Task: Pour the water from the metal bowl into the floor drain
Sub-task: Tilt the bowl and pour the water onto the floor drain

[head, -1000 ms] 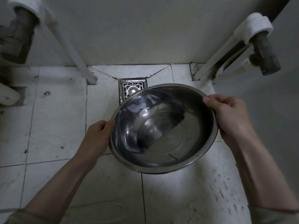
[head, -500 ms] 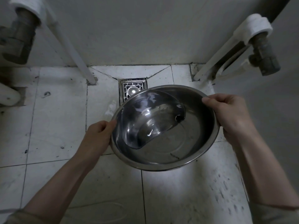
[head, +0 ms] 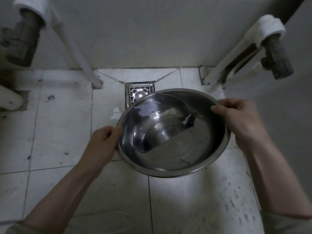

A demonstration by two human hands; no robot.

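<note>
I hold a round metal bowl [head: 194, 154] above the tiled floor, tilted toward its far left side. Water [head: 157, 125] is pooled against that far left wall and reaches the rim there. My left hand [head: 103, 141] grips the bowl's left rim, and my right hand [head: 239, 122] grips the right rim with fingers over the edge. The square metal floor drain [head: 137, 92] lies at the foot of the wall, just beyond the bowl's far left rim, its near part hidden by the bowl. A wet patch [head: 116, 112] shows on the tile left of the drain.
A white pipe [head: 79, 54] slants down to the floor left of the drain. Pipe fittings with valves stand at the far left [head: 22, 43] and far right [head: 273, 56]. The grey wall [head: 152, 31] closes the space behind the drain.
The bowl has shifted slightly toward the drain and tilted further. The water has slid up to the far left rim, and a wet splash has appeared on the tile beside the drain.
</note>
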